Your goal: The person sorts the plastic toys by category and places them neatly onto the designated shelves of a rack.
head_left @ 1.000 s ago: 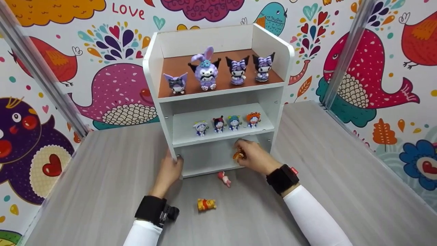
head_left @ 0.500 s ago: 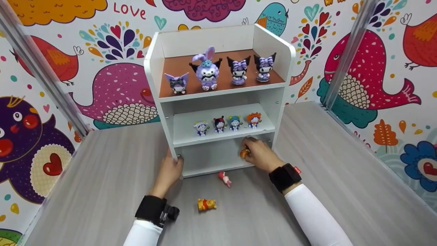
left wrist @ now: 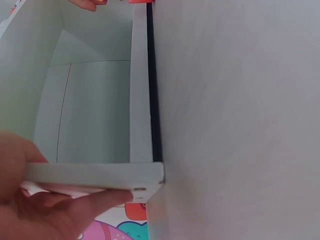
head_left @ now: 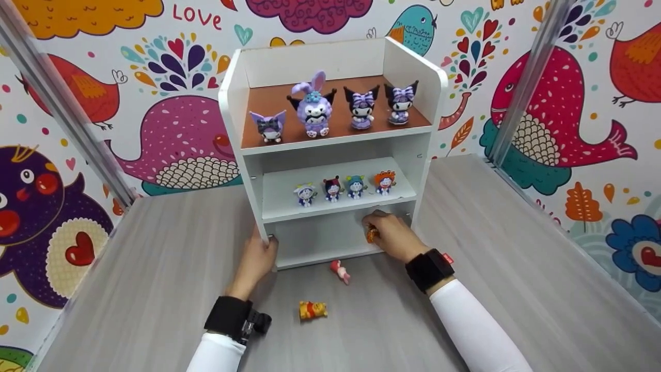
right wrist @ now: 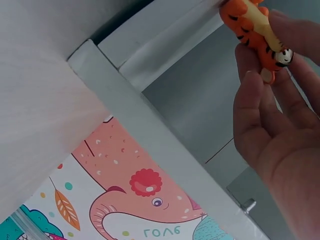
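My right hand (head_left: 393, 235) pinches an orange striped tiger figurine (right wrist: 254, 31) between thumb and fingers, at the right part of the bottom shelf. In the head view the hand hides much of the figurine. At the lower left of the white shelf unit (head_left: 230, 111), my left hand (head_left: 256, 258) grips the side panel (left wrist: 95, 173), fingers on its outer face. On the table in front lie a pink piglet figurine (head_left: 340, 272) and a yellow bear figurine (head_left: 313, 310) in a red top, both on their sides.
Several small figurines in animal hats (head_left: 355, 186) line the middle shelf. Purple and black long-eared figurines (head_left: 316, 114) stand on the brown top shelf. A patterned wall (head_left: 170, 139) rises behind the grey wooden table (head_left: 516, 268).
My right hand has moved a little to the right along the bottom shelf with the tiger figurine, then dipped slightly. The left hand keeps its place on the side panel.
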Demonstrator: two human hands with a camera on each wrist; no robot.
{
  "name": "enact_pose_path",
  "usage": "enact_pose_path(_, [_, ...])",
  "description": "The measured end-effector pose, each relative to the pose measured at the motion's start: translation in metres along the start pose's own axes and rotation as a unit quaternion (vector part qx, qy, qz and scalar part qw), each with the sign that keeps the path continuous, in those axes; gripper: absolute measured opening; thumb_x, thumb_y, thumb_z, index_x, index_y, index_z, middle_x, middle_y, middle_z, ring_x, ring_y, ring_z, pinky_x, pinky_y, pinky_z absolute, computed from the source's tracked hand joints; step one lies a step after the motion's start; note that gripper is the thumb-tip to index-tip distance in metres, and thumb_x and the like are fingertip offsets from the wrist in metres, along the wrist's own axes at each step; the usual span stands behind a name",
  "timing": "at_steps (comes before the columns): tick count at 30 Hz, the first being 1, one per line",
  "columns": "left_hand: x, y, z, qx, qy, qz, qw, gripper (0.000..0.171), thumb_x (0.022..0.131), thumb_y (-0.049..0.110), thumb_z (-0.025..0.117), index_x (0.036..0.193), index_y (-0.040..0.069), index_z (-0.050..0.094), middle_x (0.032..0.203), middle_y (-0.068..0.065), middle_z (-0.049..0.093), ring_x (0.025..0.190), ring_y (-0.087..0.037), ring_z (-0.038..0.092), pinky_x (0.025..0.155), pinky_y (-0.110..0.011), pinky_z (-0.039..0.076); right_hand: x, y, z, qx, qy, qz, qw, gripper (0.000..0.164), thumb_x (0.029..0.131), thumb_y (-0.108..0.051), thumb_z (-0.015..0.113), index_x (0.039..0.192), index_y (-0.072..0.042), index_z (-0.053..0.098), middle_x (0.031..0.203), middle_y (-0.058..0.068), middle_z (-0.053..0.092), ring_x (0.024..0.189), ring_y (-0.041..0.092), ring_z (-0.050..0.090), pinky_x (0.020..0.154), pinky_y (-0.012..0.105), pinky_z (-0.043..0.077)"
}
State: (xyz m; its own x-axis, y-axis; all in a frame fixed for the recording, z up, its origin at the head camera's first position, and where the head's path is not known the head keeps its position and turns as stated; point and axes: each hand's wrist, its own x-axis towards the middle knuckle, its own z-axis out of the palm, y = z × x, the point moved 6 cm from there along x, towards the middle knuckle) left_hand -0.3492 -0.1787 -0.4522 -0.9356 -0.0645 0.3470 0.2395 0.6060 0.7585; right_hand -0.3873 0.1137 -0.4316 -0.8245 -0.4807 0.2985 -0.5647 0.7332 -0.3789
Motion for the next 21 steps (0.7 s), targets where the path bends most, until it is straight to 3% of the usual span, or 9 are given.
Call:
enact_pose_path(6, [-0.0011, -0.0014, -0.0002, 0.005, 0.002, 0.001, 1.0, 0.051, 0.095, 0.003, 0.051, 0.143, -0.009, 0.038, 0.067, -0.017, 0.065, 0.057, -0.015, 0.053, 0.052, -0.031, 0.045, 0.0005, -0.0011, 0.0003, -0.008, -0.002, -0.003, 1.0, 0.034, 0.081, 0.012, 0.068, 0.112, 0.0, 0.07, 0.103, 0.012, 0.07, 0.091, 0.023, 0.063, 0.081, 0.041, 0.055])
enact_pose_path(9, [-0.001, -0.0011, -0.0001, 0.005, 0.003, 0.005, 1.0, 0.049, 0.095, 0.002, 0.051, 0.14, -0.01, 0.04, 0.07, -0.021, 0.067, 0.058, -0.017, 0.054, 0.054, -0.033, 0.046, 0.0006, -0.0012, 0.0001, -0.011, -0.003, -0.007, 1.0, 0.034, 0.08, 0.012, 0.068, 0.111, 0.0, 0.07, 0.101, 0.012, 0.069, 0.089, 0.022, 0.062, 0.079, 0.04, 0.054])
enact_pose_path(14, [-0.0005, -0.0012, -0.0004, 0.005, 0.002, 0.002, 1.0, 0.052, 0.095, 0.003, 0.052, 0.143, -0.009, 0.038, 0.065, -0.015, 0.063, 0.056, -0.015, 0.049, 0.053, -0.031, 0.042, 0.0005, -0.0007, 0.0007, -0.006, -0.009, -0.006, 1.0, 0.038, 0.079, 0.014, 0.066, 0.114, 0.001, 0.069, 0.103, 0.014, 0.07, 0.092, 0.025, 0.064, 0.082, 0.042, 0.055])
enact_pose_path(21, [-0.0009, -0.0006, -0.0001, 0.006, 0.001, 0.001, 1.0, 0.056, 0.094, 0.002, 0.052, 0.147, -0.007, 0.036, 0.054, 0.006, 0.04, 0.047, -0.009, 0.036, 0.045, -0.026, 0.031, -0.002, -0.0001, 0.0005, -0.018, -0.011, 0.007, 1.0, 0.042, 0.075, 0.014, 0.07, 0.114, -0.001, 0.069, 0.104, 0.013, 0.069, 0.093, 0.026, 0.065, 0.085, 0.043, 0.055])
